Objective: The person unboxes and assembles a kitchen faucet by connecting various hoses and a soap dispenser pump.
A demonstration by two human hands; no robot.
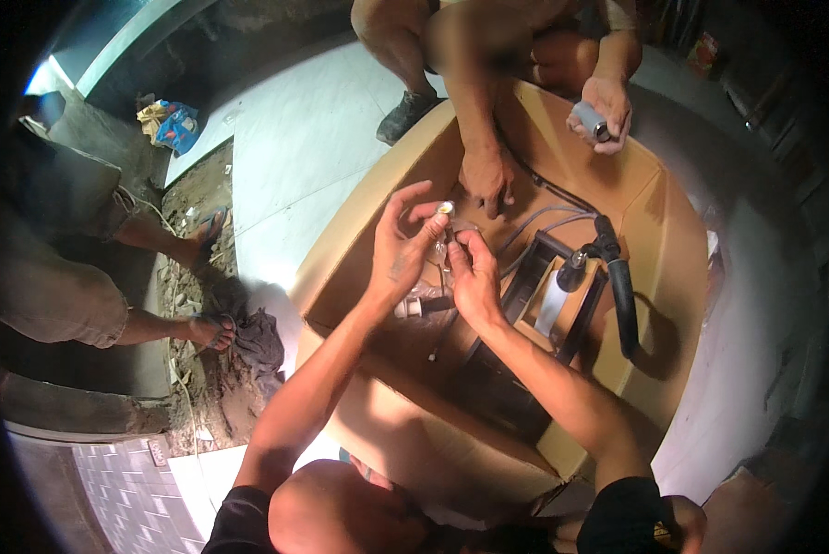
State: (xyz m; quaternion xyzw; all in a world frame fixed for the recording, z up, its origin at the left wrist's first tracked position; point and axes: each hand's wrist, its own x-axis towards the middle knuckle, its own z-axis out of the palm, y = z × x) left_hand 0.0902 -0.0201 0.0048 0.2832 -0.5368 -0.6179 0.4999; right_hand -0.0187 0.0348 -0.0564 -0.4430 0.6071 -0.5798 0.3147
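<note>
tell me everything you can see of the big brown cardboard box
The big brown cardboard box stands open-topped on pale floor tiles, its plain walls bowed in the wide lens. A thick curved black tube and other parts lie inside. A co-worker's hand reaches into it; the person's forearms pass above. Whether any arm touches it is unclear.

two own hands (401,257) (477,284), one cardboard box (433,429), one blue bag (180,129)
</note>
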